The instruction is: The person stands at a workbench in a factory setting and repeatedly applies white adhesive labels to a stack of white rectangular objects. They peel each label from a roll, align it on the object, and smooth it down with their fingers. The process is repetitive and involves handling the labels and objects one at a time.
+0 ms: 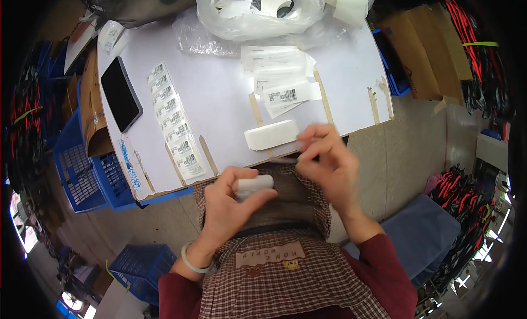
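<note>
In front of the table edge, my left hand (226,206) is closed around a small white roll, apparently of paper or labels (256,183), held between thumb and fingers. My right hand (336,168) is raised beside it at the table edge, its thumb and finger pinched together and slightly blurred. A thin greyish piece (284,161) shows by those fingertips; whether they hold it is unclear. Just beyond lies a folded white paper band (271,134) at the table's front. Farther back spreads a loose pile of white barcode labels (291,93).
Barcode labels in a column (172,113) and a black phone (121,95) lie on the left of the white table (219,83). At the back sits a clear plastic bag (252,23) with white labels. Blue crates (82,165) and a cardboard box (428,50) flank the table.
</note>
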